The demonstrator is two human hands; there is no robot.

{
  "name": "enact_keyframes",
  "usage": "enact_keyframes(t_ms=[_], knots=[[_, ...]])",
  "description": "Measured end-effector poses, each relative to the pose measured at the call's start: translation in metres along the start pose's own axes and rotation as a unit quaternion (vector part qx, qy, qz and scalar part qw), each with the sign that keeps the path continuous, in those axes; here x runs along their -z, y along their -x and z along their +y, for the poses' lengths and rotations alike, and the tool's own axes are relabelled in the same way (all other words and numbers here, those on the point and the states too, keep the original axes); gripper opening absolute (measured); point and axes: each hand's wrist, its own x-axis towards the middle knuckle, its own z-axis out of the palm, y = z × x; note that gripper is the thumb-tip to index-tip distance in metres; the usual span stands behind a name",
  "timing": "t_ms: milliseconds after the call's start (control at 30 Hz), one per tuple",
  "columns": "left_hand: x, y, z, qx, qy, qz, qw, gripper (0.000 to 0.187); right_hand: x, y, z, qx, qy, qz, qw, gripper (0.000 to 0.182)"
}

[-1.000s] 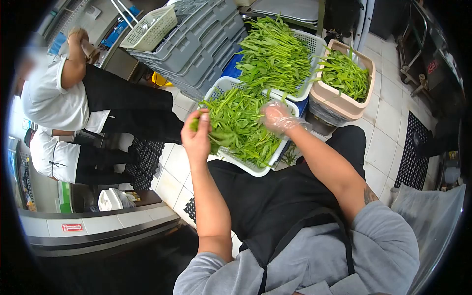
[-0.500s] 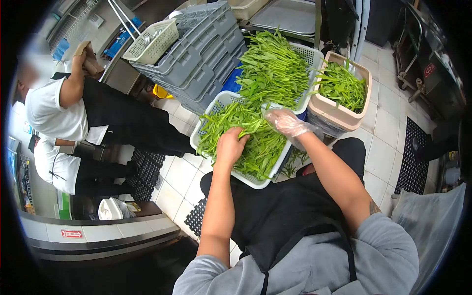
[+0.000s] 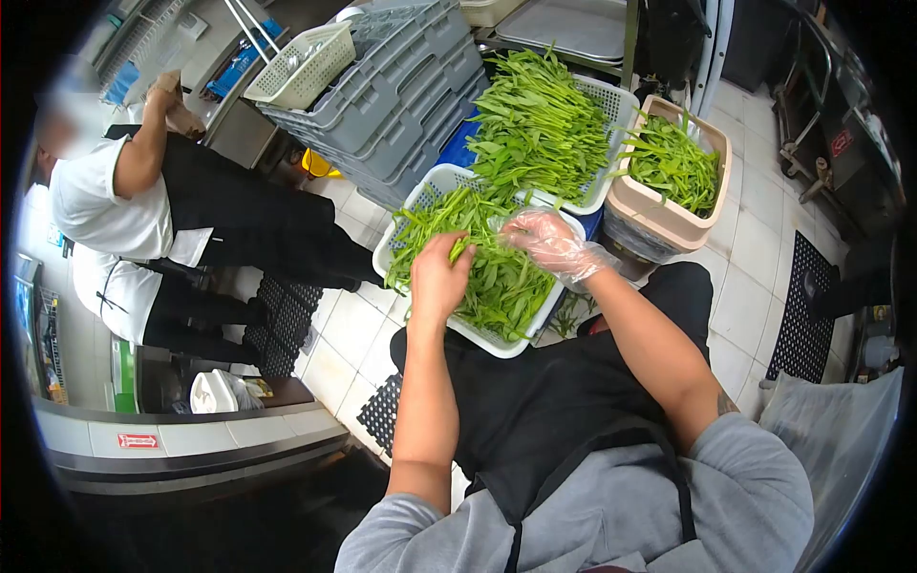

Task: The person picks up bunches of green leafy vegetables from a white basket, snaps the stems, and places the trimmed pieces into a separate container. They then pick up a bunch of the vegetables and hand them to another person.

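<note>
Head view: leafy greens, bright green, loose and tangled, fill the near white basket nearly to its rim. Left hand, fingers curled, pinches stems over them. Right hand, in clear plastic, half-curled above the basket's right side; its grip hard to tell. Basket's floor hidden under leaves.

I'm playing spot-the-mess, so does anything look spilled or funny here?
A little. Some loose leaves lie low down outside the front basket, so they look dropped. A few others poke over the rim of the beige bin. Also, only the right hand wears a clear glove; the left hand is bare.
</note>
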Motion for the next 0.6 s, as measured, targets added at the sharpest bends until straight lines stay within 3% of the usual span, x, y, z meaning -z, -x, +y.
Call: enact_keyframes(t_ms=[100, 133, 233, 267, 367, 400, 500, 600], knots=[[-0.002, -0.012, 0.024, 0.114, 0.034, -0.154, 0.981, 0.036, -0.001, -0.002, -0.009, 0.003, -0.012, -0.009, 1.0, 0.027], [-0.01, -0.013, 0.02, 0.114, 0.049, -0.168, 0.978, 0.037, -0.002, -0.003, -0.01, 0.013, -0.048, -0.006, 0.999, 0.028], [-0.031, -0.013, -0.004, 0.113, 0.134, -0.145, 0.974, 0.036, -0.002, 0.001, -0.017, -0.079, -0.216, 0.016, 0.973, 0.032], [-0.036, -0.012, -0.013, 0.119, 0.164, -0.142, 0.969, 0.033, -0.01, 0.003, -0.004, -0.058, -0.227, 0.085, 0.969, 0.036], [-0.051, -0.009, -0.04, 0.18, 0.276, -0.142, 0.933, 0.032, -0.007, 0.009, 0.002, -0.105, -0.163, 0.122, 0.973, 0.034], [-0.043, -0.009, -0.029, 0.174, 0.253, -0.141, 0.941, 0.029, -0.011, 0.012, 0.004, -0.065, -0.121, 0.153, 0.979, 0.032], [-0.039, -0.006, -0.02, 0.197, 0.375, -0.139, 0.895, 0.027, -0.03, 0.025, 0.003, -0.078, -0.148, 0.155, 0.974, 0.033], [-0.039, -0.004, -0.022, 0.207, 0.403, -0.118, 0.884, 0.026, -0.037, 0.029, -0.001, -0.063, -0.129, 0.141, 0.98, 0.033]])
